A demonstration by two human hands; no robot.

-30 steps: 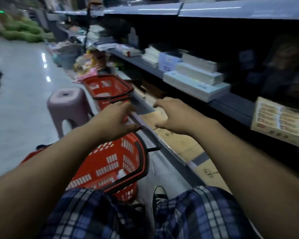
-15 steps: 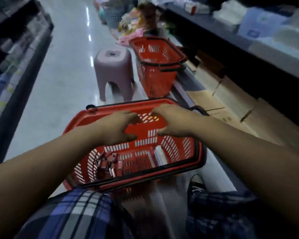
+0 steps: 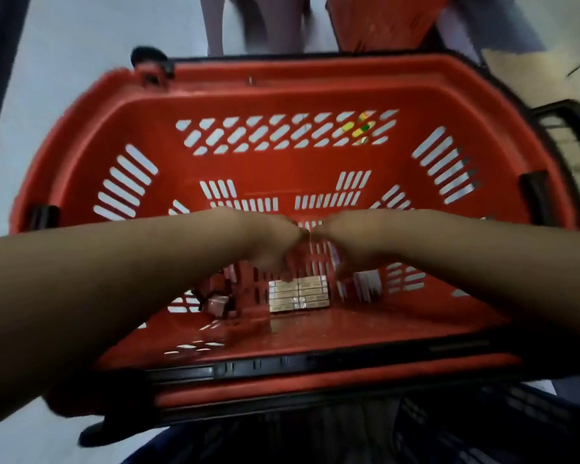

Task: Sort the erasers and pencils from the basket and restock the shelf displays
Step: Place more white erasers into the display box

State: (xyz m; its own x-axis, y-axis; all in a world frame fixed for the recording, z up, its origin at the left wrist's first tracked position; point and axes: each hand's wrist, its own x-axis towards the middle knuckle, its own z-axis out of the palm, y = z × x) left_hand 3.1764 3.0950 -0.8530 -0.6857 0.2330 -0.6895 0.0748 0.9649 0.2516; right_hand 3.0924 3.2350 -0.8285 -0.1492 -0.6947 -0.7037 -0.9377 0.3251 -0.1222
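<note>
A red basket (image 3: 282,92) fills the view, right below me. On its floor lies a flat pack of pale rows (image 3: 298,294), either erasers or pencils. A small blurred box (image 3: 218,304) sits to its left and white packs (image 3: 367,286) to its right. Both arms reach down into the basket. My left hand (image 3: 268,244) has its fingers pointing down onto the flat pack's upper left edge. My right hand (image 3: 352,244) has its fingers pointing down beside the pack's upper right corner. The two hands nearly touch, and neither plainly grips anything.
Beyond the basket stand the legs of a pale stool (image 3: 215,25) and a second red basket (image 3: 382,21). Cardboard (image 3: 533,72) lies at the upper right. The basket's black handle (image 3: 566,128) hangs off its right side. My plaid trousers (image 3: 482,430) are at the bottom.
My view has tipped from the shelves down into the near basket. Both hands moved from above its far rim down inside, to the flat pack.
</note>
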